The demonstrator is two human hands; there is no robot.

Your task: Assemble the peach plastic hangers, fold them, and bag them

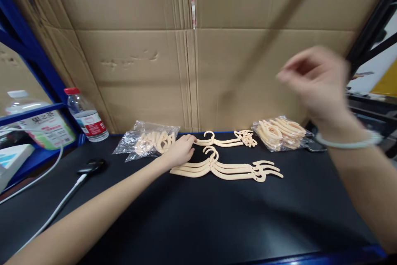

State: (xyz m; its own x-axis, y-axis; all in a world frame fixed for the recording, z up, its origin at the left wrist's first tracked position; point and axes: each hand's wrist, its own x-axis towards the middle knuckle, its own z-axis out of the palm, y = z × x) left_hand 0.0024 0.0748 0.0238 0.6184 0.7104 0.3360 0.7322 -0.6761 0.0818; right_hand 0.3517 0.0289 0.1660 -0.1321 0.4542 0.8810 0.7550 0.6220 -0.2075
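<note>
My left hand (178,150) reaches over the table, its fingers curled on the left end of the rear cream clothes hangers (228,142). Its fingertips cover that end. Closer to me lies a stack of matching hangers (204,169), hooks overlapping and a cut-out figure shape at the right end. My left wrist passes just above this stack's left tip. Up at the right, away from the table, my right hand (322,81) is blurred, with thumb and fingers curled together and nothing visible in them. A pale band circles that wrist.
Clear plastic bags with cream hanger parts lie at the back left (151,141) and back right (279,132). A red-capped bottle (88,116) stands at left near a black device (91,166) with a white cable. Cardboard panels (139,58) wall off the back. A phone (315,145) lies at right.
</note>
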